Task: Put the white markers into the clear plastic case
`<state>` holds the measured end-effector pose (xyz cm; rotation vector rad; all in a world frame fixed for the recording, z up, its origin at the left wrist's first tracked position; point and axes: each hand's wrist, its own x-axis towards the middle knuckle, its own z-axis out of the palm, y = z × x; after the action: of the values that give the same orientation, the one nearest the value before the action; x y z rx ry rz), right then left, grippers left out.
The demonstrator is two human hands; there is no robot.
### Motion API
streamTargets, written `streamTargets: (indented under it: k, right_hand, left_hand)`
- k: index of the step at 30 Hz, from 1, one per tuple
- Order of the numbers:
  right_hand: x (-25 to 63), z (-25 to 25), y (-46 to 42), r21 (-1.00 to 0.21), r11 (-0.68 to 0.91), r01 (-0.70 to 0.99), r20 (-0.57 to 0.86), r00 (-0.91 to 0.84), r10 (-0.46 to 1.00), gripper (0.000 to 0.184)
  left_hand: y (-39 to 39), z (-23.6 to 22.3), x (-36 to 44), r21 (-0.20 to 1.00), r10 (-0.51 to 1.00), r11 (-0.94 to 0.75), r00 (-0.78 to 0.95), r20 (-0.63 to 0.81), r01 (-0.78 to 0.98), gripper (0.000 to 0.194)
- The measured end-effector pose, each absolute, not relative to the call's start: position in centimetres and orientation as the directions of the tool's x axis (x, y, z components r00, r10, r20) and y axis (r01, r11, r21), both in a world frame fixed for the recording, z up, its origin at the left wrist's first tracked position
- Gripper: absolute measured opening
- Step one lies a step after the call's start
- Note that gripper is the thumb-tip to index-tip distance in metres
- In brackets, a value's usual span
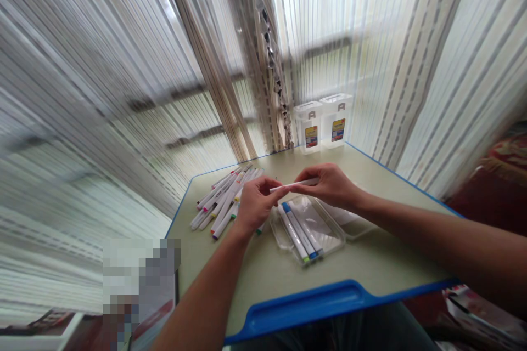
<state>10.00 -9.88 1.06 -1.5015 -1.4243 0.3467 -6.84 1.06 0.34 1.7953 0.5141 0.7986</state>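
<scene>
Between my two hands is a white marker [303, 182], held nearly level above the table. My left hand [256, 204] pinches its left end with thumb and fingertips. On the other end, the fingers of my right hand [331, 185] are closed round it. Just below lies an open clear plastic case [338, 242], its lid [354, 229] folded out to the right and partly covered by my right forearm. Inside the case a few markers [297, 233] lie side by side, with blue and green ends showing. Left of my left hand spreads a loose pile of white markers [224, 197] with coloured ends.
Two closed clear cases [323, 126] with yellow labels stand upright at the table's far corner. The pale green table [214, 285] has a blue rim and a blue front trough [307, 304]. String curtains [197, 66] hang behind it. Beside the left edge is a partly pixelated object [154, 296].
</scene>
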Motion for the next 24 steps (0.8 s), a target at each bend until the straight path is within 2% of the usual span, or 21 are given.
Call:
streamTargets:
  k: [4, 14, 24]
  right_hand:
    - [10.15, 1.03, -9.85, -0.765, 0.179, 0.619, 0.420, 0.268, 0.867, 0.038]
    - [10.12, 0.87, -9.75, -0.818, 0.170, 0.550, 0.368, 0.273, 0.889, 0.041]
    - [10.28, 1.21, -9.37, -0.921, 0.142, 0.363, 0.263, 0.311, 0.913, 0.039]
  left_hand:
    - [0.91, 0.35, -6.78, 0.912, 0.644, -0.409, 0.701, 0.305, -0.021, 0.027]
    - [0.50, 0.61, -6.77, 0.887, 0.569, -0.460, 0.750, 0.337, -0.050, 0.024]
    - [0.78, 0.67, -6.48, 0.920, 0.654, -0.379, 0.674, 0.344, -0.102, 0.021]
